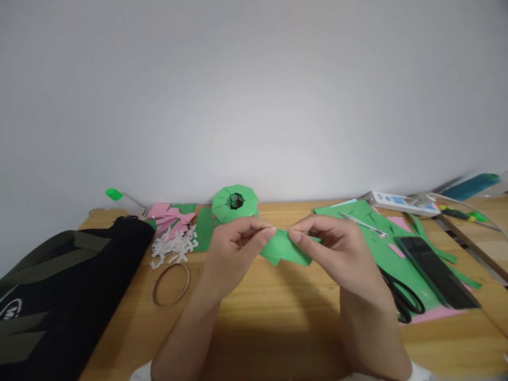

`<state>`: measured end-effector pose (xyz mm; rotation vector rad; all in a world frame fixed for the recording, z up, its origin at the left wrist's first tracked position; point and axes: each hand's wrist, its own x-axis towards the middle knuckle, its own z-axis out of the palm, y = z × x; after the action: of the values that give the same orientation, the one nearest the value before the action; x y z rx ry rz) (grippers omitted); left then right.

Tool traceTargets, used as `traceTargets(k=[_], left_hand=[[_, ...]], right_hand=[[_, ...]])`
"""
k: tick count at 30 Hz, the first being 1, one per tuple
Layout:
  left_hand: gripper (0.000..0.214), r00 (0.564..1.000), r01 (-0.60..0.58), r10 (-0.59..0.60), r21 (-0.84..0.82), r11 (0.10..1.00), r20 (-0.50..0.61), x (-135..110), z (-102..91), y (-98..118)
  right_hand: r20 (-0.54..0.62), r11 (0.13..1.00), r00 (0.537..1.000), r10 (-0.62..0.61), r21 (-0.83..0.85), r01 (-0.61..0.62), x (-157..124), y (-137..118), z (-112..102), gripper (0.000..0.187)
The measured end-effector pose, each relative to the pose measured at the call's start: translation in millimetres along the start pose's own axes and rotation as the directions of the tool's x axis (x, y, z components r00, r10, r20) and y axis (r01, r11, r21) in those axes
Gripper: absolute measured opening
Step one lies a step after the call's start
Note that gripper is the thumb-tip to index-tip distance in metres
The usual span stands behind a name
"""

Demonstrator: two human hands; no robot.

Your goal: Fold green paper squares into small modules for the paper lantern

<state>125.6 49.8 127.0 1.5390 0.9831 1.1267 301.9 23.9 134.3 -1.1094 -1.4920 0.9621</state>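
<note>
A folded piece of green paper (289, 247) is held up above the table, stretched between both hands. My left hand (240, 253) pinches its left end between thumb and fingers. At the opposite end my right hand (331, 244) grips it the same way, thumb on the near face. The paper's lower edge hangs below the fingers in angled points. Just behind my left hand stands a round green folded-paper piece (225, 206) with a dark hole in its middle. How the paper is folded behind my fingers is hidden.
Pink paper pieces (169, 217), white paper scraps (174, 244), a ring-shaped band (154, 292) and a black bag (95, 286) lie left. On the right are green sheets (373, 246), a pen (364, 225), black-handled scissors (408, 301), a phone (436, 270) and a power strip (400, 203).
</note>
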Motion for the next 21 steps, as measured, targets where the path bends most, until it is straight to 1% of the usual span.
traceTargets(k=[3,6,9,14,16,18,21], left_hand=[[0.011,0.996,0.077,-0.073,-0.072,0.994,0.055,1.1,-0.5,2.7],[0.013,0.995,0.093,-0.089,-0.084,0.992,0.053,1.9,-0.9,4.4],[0.010,0.995,0.097,-0.094,-0.093,0.991,0.035,2.8,-1.4,4.3],[0.016,0.987,0.128,-0.110,-0.160,0.979,0.118,4.8,-0.7,2.3],[0.017,0.987,0.142,-0.123,-0.202,0.969,0.101,5.9,-0.2,1.9],[0.018,0.990,0.139,-0.127,-0.232,0.963,0.066,7.1,-0.1,1.8],[0.022,0.992,0.129,-0.126,-0.259,0.957,0.029,8.1,-0.3,1.5]], right_hand=[[-0.075,0.999,0.997,0.004,0.032,-0.001,-0.7,1.6,-0.2,0.012],[-0.075,0.998,0.997,0.019,0.055,-0.015,-1.1,2.5,-0.2,0.014],[-0.087,0.997,0.996,0.022,0.069,-0.016,0.1,4.6,1.5,0.015],[-0.105,1.000,0.994,-0.022,0.016,0.024,3.3,6.0,5.5,0.010],[-0.141,0.999,0.990,-0.031,0.025,0.035,3.6,4.3,4.8,0.009],[-0.186,0.999,0.982,-0.025,0.043,0.033,2.8,2.5,2.1,0.014],[-0.189,0.999,0.981,-0.049,-0.008,0.048,0.0,2.1,-3.4,0.020]])
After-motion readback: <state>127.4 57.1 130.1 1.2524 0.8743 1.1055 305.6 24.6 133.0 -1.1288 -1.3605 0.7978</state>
